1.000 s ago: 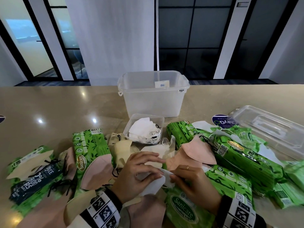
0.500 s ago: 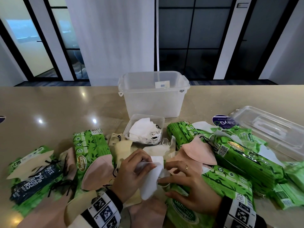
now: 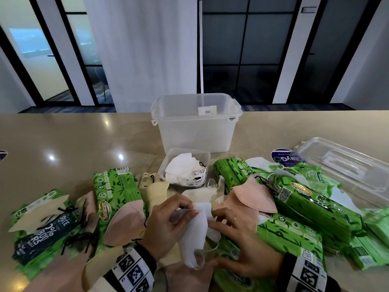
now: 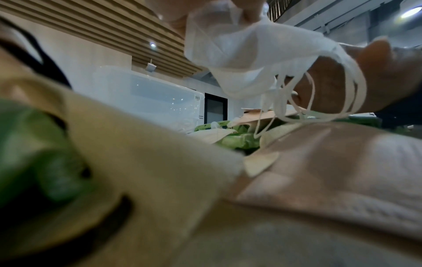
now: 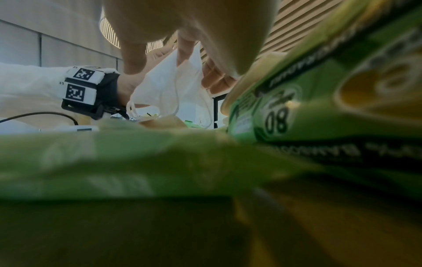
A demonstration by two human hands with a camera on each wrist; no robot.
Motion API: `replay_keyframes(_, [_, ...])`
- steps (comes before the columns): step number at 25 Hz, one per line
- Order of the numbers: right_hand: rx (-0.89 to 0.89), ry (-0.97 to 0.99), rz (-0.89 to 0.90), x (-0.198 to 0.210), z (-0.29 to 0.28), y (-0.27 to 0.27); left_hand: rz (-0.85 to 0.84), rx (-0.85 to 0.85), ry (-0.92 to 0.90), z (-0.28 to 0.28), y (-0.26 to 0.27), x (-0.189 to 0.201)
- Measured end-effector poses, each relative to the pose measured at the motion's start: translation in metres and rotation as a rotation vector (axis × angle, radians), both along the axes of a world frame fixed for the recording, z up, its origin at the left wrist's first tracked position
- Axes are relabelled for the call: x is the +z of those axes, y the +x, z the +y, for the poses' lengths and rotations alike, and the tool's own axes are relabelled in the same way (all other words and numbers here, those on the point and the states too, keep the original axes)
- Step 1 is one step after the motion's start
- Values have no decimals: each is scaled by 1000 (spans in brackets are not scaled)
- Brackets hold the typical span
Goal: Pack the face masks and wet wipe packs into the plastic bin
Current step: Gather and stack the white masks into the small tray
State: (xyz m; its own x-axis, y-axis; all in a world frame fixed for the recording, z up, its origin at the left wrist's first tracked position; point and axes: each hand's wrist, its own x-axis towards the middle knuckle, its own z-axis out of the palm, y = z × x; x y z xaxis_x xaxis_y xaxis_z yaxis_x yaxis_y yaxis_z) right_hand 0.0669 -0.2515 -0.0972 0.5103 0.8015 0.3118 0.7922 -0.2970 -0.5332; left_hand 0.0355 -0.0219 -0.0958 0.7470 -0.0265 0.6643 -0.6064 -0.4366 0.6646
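A white face mask (image 3: 196,234) hangs low over the pile at the table's near edge. My left hand (image 3: 192,208) pinches its top edge. My right hand (image 3: 214,219) holds the other side with thumb and fingertips. The left wrist view shows the white mask (image 4: 246,54) with its ear loops dangling; in the right wrist view the white mask (image 5: 173,86) is pinched between fingers. Pink masks (image 3: 250,199), beige masks (image 3: 155,192) and green wet wipe packs (image 3: 117,190) lie scattered around both hands. The clear plastic bin (image 3: 195,131) stands open behind the pile.
A small clear container (image 3: 203,157) holding white masks sits just in front of the bin. The bin's clear lid (image 3: 345,165) lies at the right, partly on wipe packs (image 3: 311,205). A dark wipe pack (image 3: 42,237) lies at the far left. Bare tabletop (image 3: 63,144) stretches left of the bin.
The white mask has come up off the pile and now hangs upright between my hands. Both hands rose slightly, and my right hand shifted to the mask's upper right edge.
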Motion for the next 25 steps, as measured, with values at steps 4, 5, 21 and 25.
replay_keyframes(4, [90,47,76,4,0,-1,21,-65,50,-2,0,-2])
replay_keyframes(5, [92,57,73,5,-1,0,22,-69,52,-3,0,-2])
replay_keyframes(21, [-96,148,116,6,-4,-3,63,75,89,-1,0,-1])
replay_keyframes(25, [-191,111,136,12,-1,-3,119,34,84,-3,-1,-1])
